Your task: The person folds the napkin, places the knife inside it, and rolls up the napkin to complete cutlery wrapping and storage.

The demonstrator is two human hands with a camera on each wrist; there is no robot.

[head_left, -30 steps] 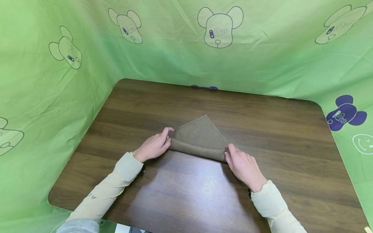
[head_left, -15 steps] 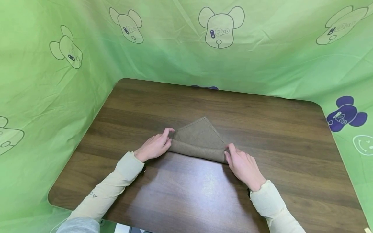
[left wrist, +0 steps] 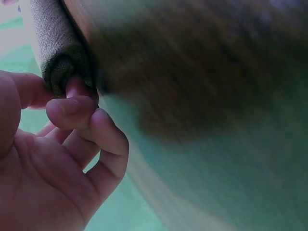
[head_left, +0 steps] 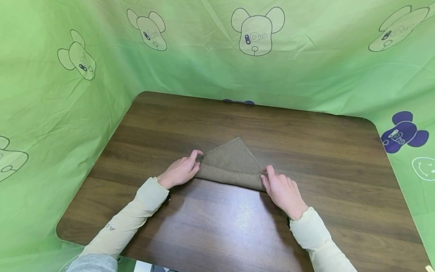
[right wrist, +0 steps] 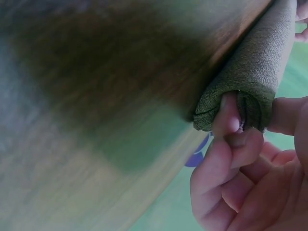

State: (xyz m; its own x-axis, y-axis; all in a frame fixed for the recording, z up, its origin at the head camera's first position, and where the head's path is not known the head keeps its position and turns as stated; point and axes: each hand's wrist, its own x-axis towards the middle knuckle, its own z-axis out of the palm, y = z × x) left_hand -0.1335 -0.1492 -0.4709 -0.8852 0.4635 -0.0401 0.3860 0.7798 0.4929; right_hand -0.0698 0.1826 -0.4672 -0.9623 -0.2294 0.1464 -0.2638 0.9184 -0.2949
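Observation:
A brown-grey cloth (head_left: 228, 156) lies on the table, its near side rolled into a tube (head_left: 231, 178) and its far part a flat triangle with stitched edges pointing away. At the tube's left end my left hand (head_left: 180, 170) grips the roll; in the left wrist view a finger of that hand reaches into the coiled end (left wrist: 60, 67) while the thumb lies against the outside. My right hand (head_left: 284, 192) holds the other end. The right wrist view shows a fingertip inside the open end of the rolled cloth (right wrist: 250, 72), with the thumb on its outer side.
The dark wood-grain table (head_left: 306, 147) has rounded corners and a bright reflection near the front. Green fabric (head_left: 204, 68) printed with bear heads hangs behind and at both sides. Below the front edge a white object (head_left: 142, 266) is partly visible.
The cloth's far tip has shifted slightly toward me, and the flat triangle is a little shorter. Both hands stay at the roll's ends, with the right one shifted very slightly.

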